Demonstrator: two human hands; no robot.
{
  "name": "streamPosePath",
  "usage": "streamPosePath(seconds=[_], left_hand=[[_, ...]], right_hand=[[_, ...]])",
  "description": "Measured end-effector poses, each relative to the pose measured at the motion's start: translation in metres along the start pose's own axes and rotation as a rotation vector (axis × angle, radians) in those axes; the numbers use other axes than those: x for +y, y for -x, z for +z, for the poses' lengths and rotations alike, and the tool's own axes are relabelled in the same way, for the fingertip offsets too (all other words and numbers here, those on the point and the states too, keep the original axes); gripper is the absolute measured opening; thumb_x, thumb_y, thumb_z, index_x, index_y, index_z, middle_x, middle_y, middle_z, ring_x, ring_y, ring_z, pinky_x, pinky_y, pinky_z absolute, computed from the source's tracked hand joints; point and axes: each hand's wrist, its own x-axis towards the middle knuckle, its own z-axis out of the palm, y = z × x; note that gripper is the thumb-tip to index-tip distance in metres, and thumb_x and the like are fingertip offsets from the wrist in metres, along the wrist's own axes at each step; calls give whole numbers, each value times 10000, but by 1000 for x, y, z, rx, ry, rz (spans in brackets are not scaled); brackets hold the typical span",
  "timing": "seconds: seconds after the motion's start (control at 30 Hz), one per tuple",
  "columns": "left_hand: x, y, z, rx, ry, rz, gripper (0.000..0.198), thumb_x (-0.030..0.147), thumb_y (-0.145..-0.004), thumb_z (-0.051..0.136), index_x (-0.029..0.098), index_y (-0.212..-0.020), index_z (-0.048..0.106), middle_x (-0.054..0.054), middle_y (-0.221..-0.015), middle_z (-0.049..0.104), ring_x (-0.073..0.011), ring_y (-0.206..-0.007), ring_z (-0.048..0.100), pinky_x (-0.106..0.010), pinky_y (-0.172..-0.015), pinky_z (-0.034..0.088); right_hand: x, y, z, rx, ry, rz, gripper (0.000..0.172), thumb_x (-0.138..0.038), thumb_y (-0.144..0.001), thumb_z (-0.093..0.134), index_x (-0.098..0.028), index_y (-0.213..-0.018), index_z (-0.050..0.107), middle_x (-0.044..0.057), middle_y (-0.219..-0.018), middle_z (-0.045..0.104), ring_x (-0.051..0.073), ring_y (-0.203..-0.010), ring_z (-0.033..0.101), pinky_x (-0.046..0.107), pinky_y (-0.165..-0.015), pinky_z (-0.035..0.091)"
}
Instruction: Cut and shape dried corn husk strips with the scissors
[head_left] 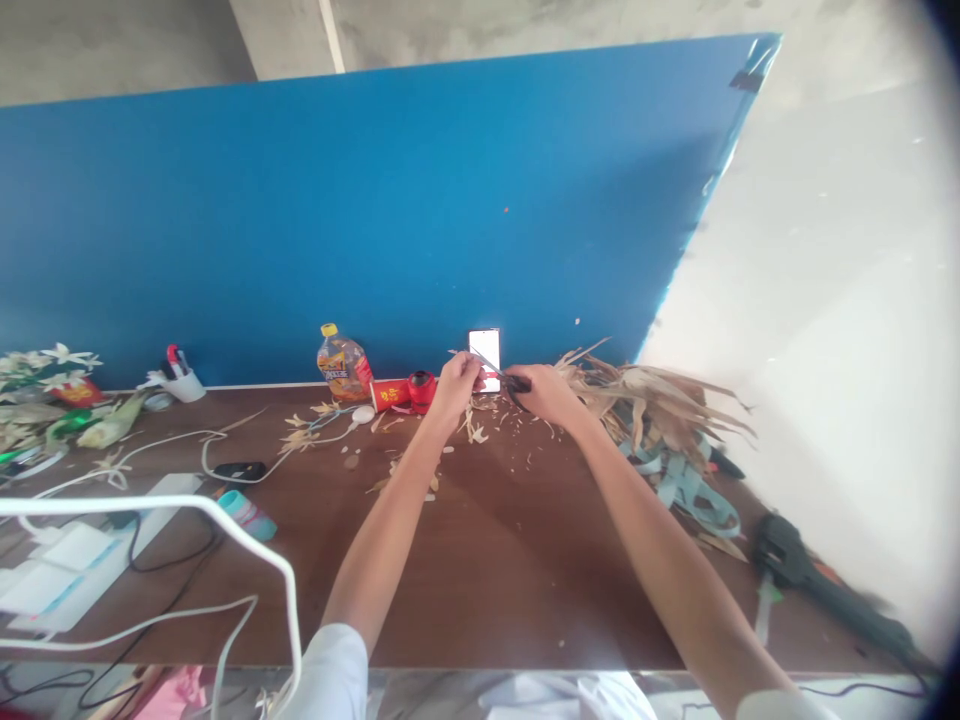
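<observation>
My right hand (546, 392) is closed round the dark handles of a pair of scissors (517, 386). Their blades point left, towards my left hand (457, 385). The fingers of my left hand are pinched together close to the blade tips; what they hold is too small to make out. Behind both hands a phone (486, 350) with a bright screen leans upright against the blue panel. Small pale scraps (474, 428) of what looks like dried husk lie on the brown table (510, 570) beneath my hands.
A pile of dried husks (645, 395) and a pale blue strap (697, 495) lie right, near a black glue gun (825, 585). Left stand a drink bottle (343, 365), a red can (390, 394) and a white cup (185, 386). White cables and a power strip (97, 560) occupy the left front.
</observation>
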Motion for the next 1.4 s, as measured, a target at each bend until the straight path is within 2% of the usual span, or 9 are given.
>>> streamPosePath(seconds=[0.17, 0.37, 1.03, 1.3, 1.4], left_hand=[[1, -1, -1, 36, 8, 25, 117, 223, -870, 500, 164, -770, 504, 6, -660, 539, -76, -558, 494, -209, -554, 387], [1, 0, 0, 41, 11, 14, 138, 230, -880, 490, 163, -760, 491, 8, -657, 532, -73, -562, 488, -205, -558, 391], [-8, -2, 6, 78, 156, -28, 204, 303, -874, 534, 156, -737, 497, 11, -662, 528, -56, -556, 448, -190, -559, 379], [0, 1, 3, 56, 181, -26, 186, 315, -847, 570, 130, -822, 575, -18, -725, 608, -40, -495, 447, -186, -508, 373], [3, 2, 2, 34, 169, -63, 201, 303, -870, 541, 111, -892, 597, -65, -798, 661, -60, -563, 531, -195, -575, 429]], right_hand=[[1, 0, -1, 0, 34, 9, 290, -186, -744, 542, -236, -976, 708, 37, -796, 700, 167, -681, 579, 235, -584, 316], [0, 1, -2, -12, 18, -34, 216, -213, -780, 529, -223, -901, 707, 30, -738, 681, 146, -614, 536, 233, -555, 294], [-2, 2, -4, -14, -25, -37, 202, -198, -755, 517, -208, -843, 698, 20, -711, 655, 134, -586, 482, 236, -543, 255], [1, 1, -2, 79, -54, -17, 187, -192, -782, 471, -182, -716, 646, 26, -652, 633, 139, -578, 488, 237, -541, 259], [1, 1, -3, 101, -59, 34, 181, -197, -771, 480, -184, -723, 654, 24, -629, 634, 143, -570, 504, 231, -533, 271]])
